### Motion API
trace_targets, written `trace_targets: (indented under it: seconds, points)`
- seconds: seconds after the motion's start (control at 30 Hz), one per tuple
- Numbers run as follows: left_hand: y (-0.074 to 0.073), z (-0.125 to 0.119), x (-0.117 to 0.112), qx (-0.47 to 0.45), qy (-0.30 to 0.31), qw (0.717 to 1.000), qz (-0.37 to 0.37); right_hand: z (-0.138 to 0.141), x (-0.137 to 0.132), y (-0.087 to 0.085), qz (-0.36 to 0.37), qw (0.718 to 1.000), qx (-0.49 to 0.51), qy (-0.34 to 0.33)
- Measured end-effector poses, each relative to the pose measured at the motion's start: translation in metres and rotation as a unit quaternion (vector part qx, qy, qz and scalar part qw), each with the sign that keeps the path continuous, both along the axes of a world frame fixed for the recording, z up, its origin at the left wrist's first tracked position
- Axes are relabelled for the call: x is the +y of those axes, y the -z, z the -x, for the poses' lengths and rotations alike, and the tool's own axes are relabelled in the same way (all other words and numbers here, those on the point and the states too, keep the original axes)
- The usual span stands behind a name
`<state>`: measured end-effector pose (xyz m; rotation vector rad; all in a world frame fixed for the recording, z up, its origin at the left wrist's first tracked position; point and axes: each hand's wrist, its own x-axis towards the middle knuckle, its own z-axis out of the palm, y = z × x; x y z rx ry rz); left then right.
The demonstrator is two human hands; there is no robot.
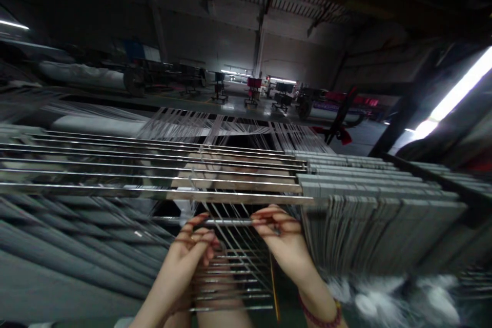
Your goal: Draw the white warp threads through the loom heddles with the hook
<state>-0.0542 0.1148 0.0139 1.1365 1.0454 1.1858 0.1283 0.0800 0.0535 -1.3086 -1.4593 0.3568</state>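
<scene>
My left hand [194,246] is curled, thumb near the fingertips, beside a thin metal rod [230,222]. At the rod's right part, my right hand [282,238] has its fingers pinched together; what lies between them is hidden. Whitish threads [234,238] run slantwise between both hands and cross the rod. Below my right hand hangs a thin orange-yellow stick [274,287]; whether the hand holds it is unclear. Just above the hands stretches a flat metal bar [246,197]. More slim metal rods [234,282] lie below, behind the threads.
Dense grey heddle-like strips [376,230] hang at the right, with grey strands [96,246] sagging at the left. Several parallel bars [115,156] cross the frame. Behind them shows part of another person [246,177]. A large white roll [88,76] stands farther back.
</scene>
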Motion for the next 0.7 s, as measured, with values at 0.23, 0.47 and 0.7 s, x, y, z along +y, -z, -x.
trace_targets:
  seconds: [0.23,0.47,0.7]
  points:
    - [-0.014,-0.011,-0.03,0.167,0.147,0.959,-0.176,0.009,0.012,0.013,0.044,0.998,-0.028,-0.037]
    - [0.025,0.015,-0.006,0.334,-0.049,0.914,-0.225,-0.002,-0.003,0.006,0.002,0.999,0.02,-0.031]
    - [0.014,0.005,0.01,0.313,-0.004,0.942,-0.123,-0.005,-0.009,0.016,0.018,0.997,-0.067,-0.045]
